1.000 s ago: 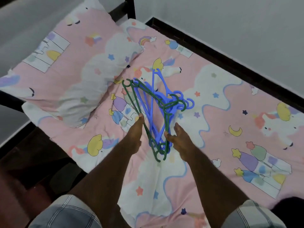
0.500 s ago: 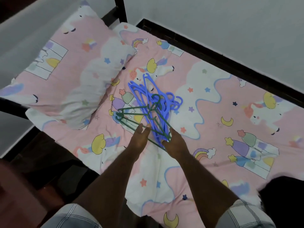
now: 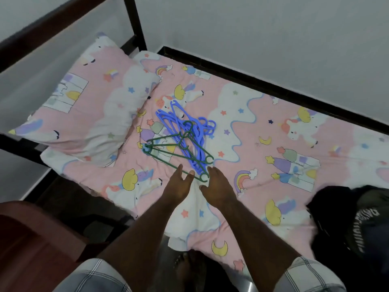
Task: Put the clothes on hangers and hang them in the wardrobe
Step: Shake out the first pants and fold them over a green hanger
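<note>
While both hands, left (image 3: 179,186) and right (image 3: 216,186), were open and held nothing, hangers (image 3: 183,142) lay mid-frame on the bed (image 3: 263,114); no clothes were hung yet.

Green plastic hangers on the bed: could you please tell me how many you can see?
2, possibly more. One green plastic hanger lies toward the pillow; the other runs to the fingertips. Blue plastic hangers tangled with them may hide another.
</note>
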The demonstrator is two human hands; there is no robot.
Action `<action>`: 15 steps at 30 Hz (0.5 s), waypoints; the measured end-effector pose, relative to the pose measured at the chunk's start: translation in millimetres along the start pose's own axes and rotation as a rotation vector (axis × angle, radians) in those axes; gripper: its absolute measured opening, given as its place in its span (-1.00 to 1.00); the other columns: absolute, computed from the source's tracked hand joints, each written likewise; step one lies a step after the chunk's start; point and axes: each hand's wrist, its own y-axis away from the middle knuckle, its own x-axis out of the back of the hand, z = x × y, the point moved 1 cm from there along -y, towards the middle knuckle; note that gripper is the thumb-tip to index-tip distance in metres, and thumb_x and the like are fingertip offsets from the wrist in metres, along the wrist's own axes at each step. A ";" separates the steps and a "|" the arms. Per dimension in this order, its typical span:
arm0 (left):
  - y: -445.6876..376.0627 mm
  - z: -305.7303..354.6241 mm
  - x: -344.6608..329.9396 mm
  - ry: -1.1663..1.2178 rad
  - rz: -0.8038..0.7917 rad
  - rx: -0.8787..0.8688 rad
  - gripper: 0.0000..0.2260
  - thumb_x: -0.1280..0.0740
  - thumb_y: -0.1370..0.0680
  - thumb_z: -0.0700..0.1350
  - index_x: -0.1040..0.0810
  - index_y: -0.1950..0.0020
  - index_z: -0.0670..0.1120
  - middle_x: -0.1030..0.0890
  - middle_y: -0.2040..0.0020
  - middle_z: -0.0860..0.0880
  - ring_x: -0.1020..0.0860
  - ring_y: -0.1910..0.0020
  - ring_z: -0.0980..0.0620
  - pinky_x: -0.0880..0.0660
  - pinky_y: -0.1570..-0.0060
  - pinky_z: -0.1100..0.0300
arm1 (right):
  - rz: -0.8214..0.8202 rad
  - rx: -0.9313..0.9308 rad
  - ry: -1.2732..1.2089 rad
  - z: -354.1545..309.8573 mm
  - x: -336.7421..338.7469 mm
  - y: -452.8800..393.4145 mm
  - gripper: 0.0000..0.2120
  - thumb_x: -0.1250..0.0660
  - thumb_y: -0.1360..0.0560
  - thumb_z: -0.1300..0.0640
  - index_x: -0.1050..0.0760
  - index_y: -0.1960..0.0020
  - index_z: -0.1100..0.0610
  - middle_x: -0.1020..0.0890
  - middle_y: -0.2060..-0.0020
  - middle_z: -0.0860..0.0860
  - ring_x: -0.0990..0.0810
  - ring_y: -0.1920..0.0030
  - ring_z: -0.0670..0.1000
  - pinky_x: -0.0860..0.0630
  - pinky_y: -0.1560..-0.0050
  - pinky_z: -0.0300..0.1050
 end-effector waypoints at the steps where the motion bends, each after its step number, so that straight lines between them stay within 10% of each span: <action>1: 9.7 3.2 -1.3 -0.022 -0.005 -0.018 -0.38 -0.15 -0.67 0.17 -0.07 -0.65 -0.08 -0.16 -0.63 -0.08 -0.16 -0.59 -0.06 -0.12 -0.50 0.09 | 0.004 0.000 0.021 1.6 3.9 12.8 -0.31 -0.35 -0.54 0.00 -0.17 -0.57 0.15 -0.26 -0.54 0.12 -0.22 -0.54 0.12 -0.28 -0.48 0.07; 15: 98.9 82.1 -131.2 -0.238 -0.159 -0.311 -0.40 -0.19 -0.68 0.12 -0.13 -0.63 -0.12 -0.21 -0.61 -0.08 -0.20 -0.58 -0.04 -0.12 -0.50 0.12 | 0.236 -0.177 0.062 124.2 85.5 138.6 -0.31 -0.31 -0.57 -0.04 -0.12 -0.59 0.12 -0.17 -0.59 0.06 -0.12 -0.58 0.07 -0.27 -0.47 0.02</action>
